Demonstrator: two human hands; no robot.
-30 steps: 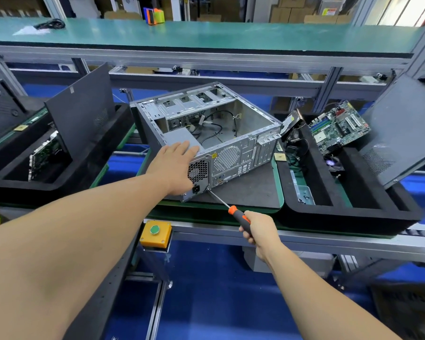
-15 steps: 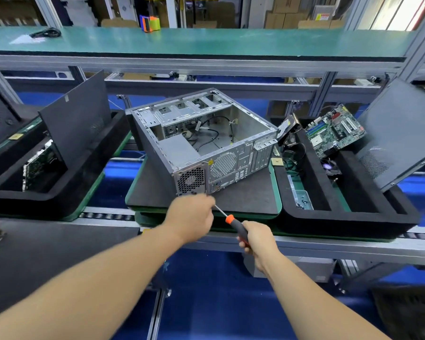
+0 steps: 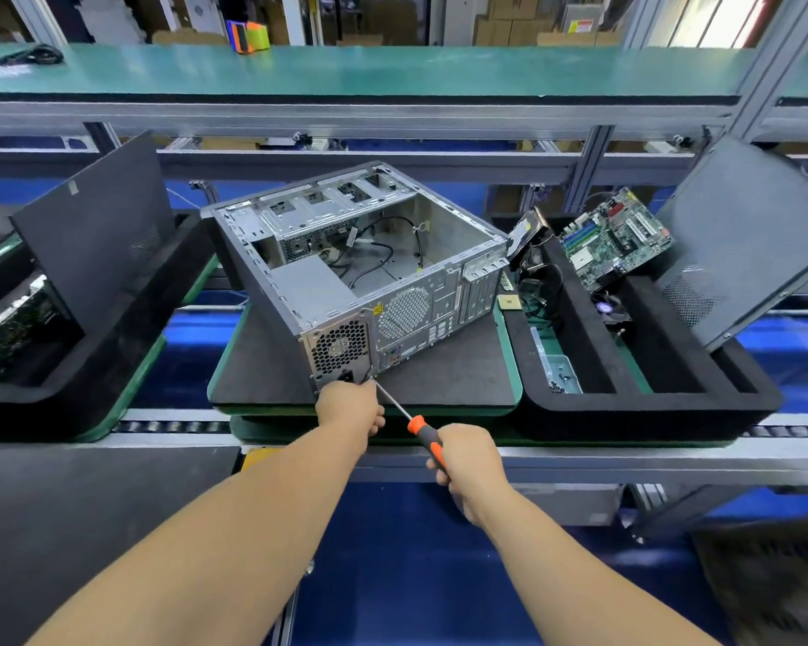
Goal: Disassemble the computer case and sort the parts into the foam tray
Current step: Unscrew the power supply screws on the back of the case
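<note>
Left hand (image 3: 351,407) — now at screwdriver (image 3: 407,419) tip

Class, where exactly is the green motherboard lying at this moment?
In the head view, the motherboard sits upper right, tilted, propped in the black foam tray, between the open computer case and a leaning dark side panel.

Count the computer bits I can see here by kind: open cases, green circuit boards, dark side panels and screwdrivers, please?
Open computer case: 1
Green circuit boards: 2, one in the right foam tray, one in the left tray
Dark side panels: 2, left and right
Screwdriver: 1
Total: 6
</note>
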